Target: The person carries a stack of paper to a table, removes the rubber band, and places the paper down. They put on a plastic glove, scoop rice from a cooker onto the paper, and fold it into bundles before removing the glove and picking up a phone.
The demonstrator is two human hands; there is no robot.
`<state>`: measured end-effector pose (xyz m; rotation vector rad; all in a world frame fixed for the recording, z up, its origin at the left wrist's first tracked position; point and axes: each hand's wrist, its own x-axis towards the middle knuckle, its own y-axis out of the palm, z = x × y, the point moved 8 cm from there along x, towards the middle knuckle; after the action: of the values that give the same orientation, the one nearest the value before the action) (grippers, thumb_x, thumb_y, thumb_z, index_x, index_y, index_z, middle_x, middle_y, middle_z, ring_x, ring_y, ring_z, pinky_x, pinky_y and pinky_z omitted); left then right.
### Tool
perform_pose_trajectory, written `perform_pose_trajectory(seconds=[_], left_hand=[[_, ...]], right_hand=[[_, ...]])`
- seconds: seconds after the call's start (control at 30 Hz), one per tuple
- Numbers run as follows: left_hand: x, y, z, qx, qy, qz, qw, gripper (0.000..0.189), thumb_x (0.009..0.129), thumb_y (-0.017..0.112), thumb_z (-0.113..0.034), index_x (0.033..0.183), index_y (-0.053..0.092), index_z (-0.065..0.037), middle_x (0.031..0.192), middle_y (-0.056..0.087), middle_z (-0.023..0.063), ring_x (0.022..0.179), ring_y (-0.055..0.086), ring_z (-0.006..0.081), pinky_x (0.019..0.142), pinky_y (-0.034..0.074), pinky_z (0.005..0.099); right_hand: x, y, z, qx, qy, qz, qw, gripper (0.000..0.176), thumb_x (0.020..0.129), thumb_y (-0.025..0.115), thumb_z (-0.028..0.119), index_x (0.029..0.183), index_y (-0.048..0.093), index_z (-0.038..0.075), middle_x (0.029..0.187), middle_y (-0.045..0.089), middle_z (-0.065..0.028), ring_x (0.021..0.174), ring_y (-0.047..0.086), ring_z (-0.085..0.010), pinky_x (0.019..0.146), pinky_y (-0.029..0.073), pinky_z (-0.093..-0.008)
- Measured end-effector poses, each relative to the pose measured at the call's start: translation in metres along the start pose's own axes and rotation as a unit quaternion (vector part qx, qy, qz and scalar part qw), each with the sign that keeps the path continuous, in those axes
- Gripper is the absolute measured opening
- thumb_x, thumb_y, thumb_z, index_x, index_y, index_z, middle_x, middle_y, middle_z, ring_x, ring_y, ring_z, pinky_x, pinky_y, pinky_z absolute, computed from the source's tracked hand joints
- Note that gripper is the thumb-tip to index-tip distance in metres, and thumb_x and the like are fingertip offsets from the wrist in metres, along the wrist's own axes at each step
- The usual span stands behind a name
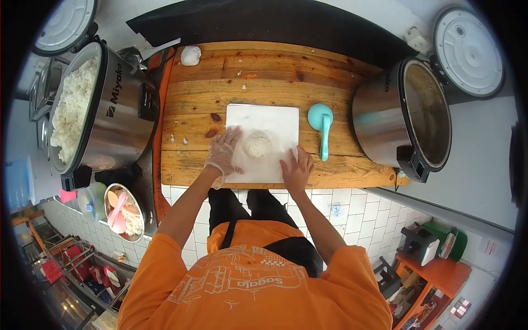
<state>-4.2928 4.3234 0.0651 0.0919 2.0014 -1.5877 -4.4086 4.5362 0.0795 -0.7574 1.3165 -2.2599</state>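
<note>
A dome-shaped mound of white rice (258, 144) sits in the middle of white wrapping paper (264, 116), which lies on the wooden table. My left hand (223, 151), in a clear plastic glove, rests on the paper's left edge with its fingers stretched out. At the right edge is my bare right hand (297, 169), its thumb on the paper and apart from the index finger. Neither hand touches the rice. Just right of the paper lies a turquoise rice scoop (322, 126), round end away from me and handle towards me.
An open Miyako rice cooker (124, 104) full of rice stands left; another open cooker (379, 113) stands right. A white crumpled bundle (191, 55) lies at the table's (324, 71) back left. Below left, a metal bowl (142, 223) holds rice and pink and orange utensils.
</note>
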Motion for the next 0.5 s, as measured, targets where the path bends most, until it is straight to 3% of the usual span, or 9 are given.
perform_pose_trajectory(seconds=[0.07, 0.13, 0.2, 0.27, 0.33, 0.37, 0.4, 0.47, 0.5], left_hand=[[-0.008, 0.003, -0.007, 0.009, 0.004, -0.008, 1.0, 0.123, 0.068, 0.076, -0.064, 0.157, 0.01, -0.011, 0.165, 0.008, 0.0043, 0.151, 0.01, 0.0257, 0.12, 0.014, 0.0459], [-0.036, -0.008, -0.018, -0.031, -0.013, -0.123, 0.992, 0.105, 0.077, 0.071, -0.059, 0.154, 0.022, -0.008, 0.16, 0.023, 0.0102, 0.145, 0.025, 0.0302, 0.115, 0.023, 0.0481], [-0.057, 0.008, -0.038, -0.074, 0.025, -0.119, 0.99, 0.093, 0.08, 0.068, -0.055, 0.15, 0.03, -0.007, 0.153, 0.033, 0.0121, 0.139, 0.033, 0.0319, 0.112, 0.026, 0.0488], [-0.066, 0.033, -0.048, -0.121, 0.062, -0.111, 0.985, 0.082, 0.084, 0.066, -0.051, 0.146, 0.039, -0.006, 0.147, 0.044, 0.014, 0.133, 0.041, 0.0335, 0.109, 0.03, 0.0496], [-0.075, 0.043, -0.033, -0.212, 0.093, -0.299, 0.926, 0.06, 0.086, 0.067, -0.041, 0.135, 0.054, -0.009, 0.133, 0.058, 0.0113, 0.124, 0.051, 0.0334, 0.104, 0.036, 0.0494], [-0.078, 0.04, -0.028, -0.167, 0.094, -0.323, 0.927, 0.045, 0.088, 0.067, -0.027, 0.129, 0.059, -0.011, 0.129, 0.061, 0.0066, 0.118, 0.055, 0.0291, 0.099, 0.043, 0.0427], [-0.072, 0.055, -0.013, -0.17, 0.092, -0.322, 0.927, 0.045, 0.088, 0.067, -0.027, 0.129, 0.059, -0.011, 0.129, 0.061, 0.0066, 0.118, 0.055, 0.0291, 0.099, 0.043, 0.0427], [-0.045, 0.11, 0.038, -0.51, 0.015, -0.242, 0.825, 0.034, 0.087, 0.067, -0.016, 0.12, 0.064, -0.01, 0.12, 0.065, 0.0046, 0.109, 0.061, 0.0248, 0.089, 0.049, 0.0356], [-0.056, 0.069, 0.031, -0.436, 0.049, -0.325, 0.838, 0.027, 0.09, 0.063, -0.014, 0.116, 0.066, -0.008, 0.108, 0.068, 0.0049, 0.098, 0.064, 0.023, 0.084, 0.051, 0.0313]], right_hand=[[-0.003, -0.002, 0.006, 0.009, -0.038, -0.01, 0.999, 0.029, 0.083, 0.073, 0.016, 0.112, 0.069, 0.01, 0.132, 0.051, -0.0057, 0.121, 0.047, -0.0312, 0.099, 0.033, -0.0469], [-0.001, 0.0, 0.017, 0.019, -0.076, -0.026, 0.997, 0.025, 0.083, 0.074, 0.012, 0.106, 0.069, 0.007, 0.128, 0.055, -0.0062, 0.119, 0.049, -0.0311, 0.098, 0.036, -0.0456], [-0.008, 0.016, -0.004, 0.232, 0.107, 0.013, 0.967, 0.013, 0.084, 0.071, 0.005, 0.096, 0.065, 0.004, 0.121, 0.059, -0.0108, 0.11, 0.056, -0.0317, 0.093, 0.043, -0.0422], [-0.013, 0.02, -0.017, 0.241, 0.119, 0.014, 0.963, 0.017, 0.086, 0.066, 0.0, 0.102, 0.062, 0.005, 0.122, 0.059, -0.0133, 0.104, 0.06, -0.029, 0.09, 0.047, -0.0365], [-0.015, 0.034, -0.042, 0.49, 0.209, 0.006, 0.846, 0.029, 0.082, 0.061, -0.007, 0.109, 0.06, 0.002, 0.116, 0.061, -0.0108, 0.11, 0.059, -0.025, 0.086, 0.049, -0.0335], [-0.02, 0.041, -0.044, 0.601, 0.303, 0.085, 0.735, 0.038, 0.081, 0.058, -0.01, 0.116, 0.059, 0.002, 0.122, 0.059, -0.0093, 0.111, 0.058, -0.0185, 0.082, 0.048, -0.0276], [-0.019, 0.033, -0.052, 0.599, 0.304, 0.087, 0.736, 0.038, 0.081, 0.058, -0.01, 0.116, 0.059, 0.002, 0.122, 0.059, -0.0093, 0.111, 0.058, -0.0185, 0.082, 0.048, -0.0276], [-0.02, 0.034, -0.044, 0.75, 0.296, 0.177, 0.564, 0.053, 0.081, 0.058, -0.012, 0.13, 0.053, 0.009, 0.127, 0.058, -0.0124, 0.1, 0.056, -0.009, 0.082, 0.047, -0.022], [-0.017, 0.025, -0.043, 0.711, 0.254, 0.188, 0.628, 0.064, 0.078, 0.054, -0.015, 0.136, 0.052, 0.013, 0.129, 0.058, -0.0105, 0.098, 0.055, -0.0143, 0.084, 0.047, -0.0244]])
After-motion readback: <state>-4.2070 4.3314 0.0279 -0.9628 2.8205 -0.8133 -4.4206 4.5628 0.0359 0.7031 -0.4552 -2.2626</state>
